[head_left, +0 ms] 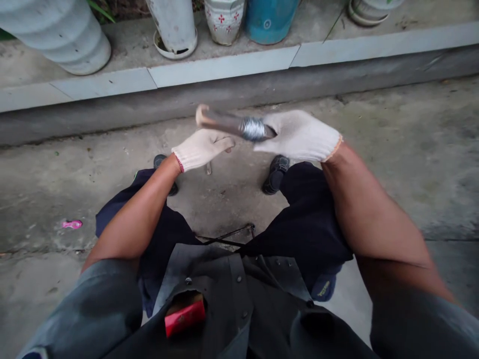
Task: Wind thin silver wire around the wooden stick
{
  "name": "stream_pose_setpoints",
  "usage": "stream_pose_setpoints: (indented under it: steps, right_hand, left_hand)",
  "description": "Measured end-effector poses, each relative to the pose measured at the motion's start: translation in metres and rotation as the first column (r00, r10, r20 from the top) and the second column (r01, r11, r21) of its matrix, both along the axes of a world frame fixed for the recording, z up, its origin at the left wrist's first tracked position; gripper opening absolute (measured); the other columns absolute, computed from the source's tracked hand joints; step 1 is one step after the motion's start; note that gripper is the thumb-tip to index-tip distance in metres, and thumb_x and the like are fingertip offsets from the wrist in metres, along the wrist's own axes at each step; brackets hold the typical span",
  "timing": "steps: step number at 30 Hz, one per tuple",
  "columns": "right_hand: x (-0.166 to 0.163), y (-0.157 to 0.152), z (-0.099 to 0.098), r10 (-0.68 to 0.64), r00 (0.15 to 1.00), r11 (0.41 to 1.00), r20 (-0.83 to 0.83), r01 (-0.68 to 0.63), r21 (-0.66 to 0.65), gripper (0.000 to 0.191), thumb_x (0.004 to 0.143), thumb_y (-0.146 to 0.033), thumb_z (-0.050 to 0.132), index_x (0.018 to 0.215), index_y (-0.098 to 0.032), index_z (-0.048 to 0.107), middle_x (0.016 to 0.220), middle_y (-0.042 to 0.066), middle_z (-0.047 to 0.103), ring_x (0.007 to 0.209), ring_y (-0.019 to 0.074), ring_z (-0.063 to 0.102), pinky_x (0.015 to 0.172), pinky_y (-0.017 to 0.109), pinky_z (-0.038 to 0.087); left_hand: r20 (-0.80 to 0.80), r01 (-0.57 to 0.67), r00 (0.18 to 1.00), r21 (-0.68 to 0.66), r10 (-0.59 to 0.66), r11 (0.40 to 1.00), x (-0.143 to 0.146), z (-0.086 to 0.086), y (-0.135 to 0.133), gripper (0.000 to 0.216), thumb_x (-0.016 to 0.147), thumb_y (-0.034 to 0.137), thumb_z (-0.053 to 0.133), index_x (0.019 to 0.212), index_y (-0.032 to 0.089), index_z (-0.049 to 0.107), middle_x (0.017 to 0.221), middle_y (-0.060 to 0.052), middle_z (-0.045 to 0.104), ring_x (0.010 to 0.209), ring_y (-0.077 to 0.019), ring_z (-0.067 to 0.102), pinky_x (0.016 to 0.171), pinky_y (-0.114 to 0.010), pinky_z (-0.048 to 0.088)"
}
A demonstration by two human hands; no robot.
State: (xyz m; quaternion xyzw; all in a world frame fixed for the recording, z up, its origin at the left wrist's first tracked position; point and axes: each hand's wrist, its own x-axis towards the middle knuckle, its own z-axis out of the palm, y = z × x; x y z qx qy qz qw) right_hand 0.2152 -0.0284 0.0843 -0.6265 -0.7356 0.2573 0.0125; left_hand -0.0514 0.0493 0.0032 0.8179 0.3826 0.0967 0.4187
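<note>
My right hand (299, 135), in a white cotton glove, is closed round one end of a short metal rod (220, 121) with a shiny wire-wrapped band (253, 128) near the grip. The rod points left and is blurred by motion. My left hand (202, 147), also gloved, hovers just under the rod's free end with its fingers loosely stretched toward it, holding nothing. Both hands are raised over the concrete ground between my knees. My black shoes (276, 173) show below them.
A raised tiled ledge (224, 67) runs across the back, carrying white pots (175, 27), a patterned pot (223, 20) and a blue pot (269, 19). Thin dark wire (228, 237) lies on the ground between my legs. A pink scrap (72, 224) lies at left. A red packet (185, 314) sits in my shirt pocket.
</note>
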Motion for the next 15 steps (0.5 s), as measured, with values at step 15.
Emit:
stream_pose_setpoints:
  steps: [15]
  right_hand:
    - [-0.022,0.018,-0.027,-0.127,0.905,0.989,0.406,0.087,0.116,0.024,0.104,-0.018,0.058,0.112,-0.007,0.079,0.106,0.027,0.076,0.111,0.0361,0.073,0.096,0.044,0.046]
  left_hand:
    - [-0.131,-0.015,0.991,0.081,0.026,0.997,0.004,0.016,-0.006,0.034,0.106,0.041,0.057,0.095,0.021,0.083,0.082,-0.003,0.074,0.077,-0.0205,0.068,0.081,-0.034,0.053]
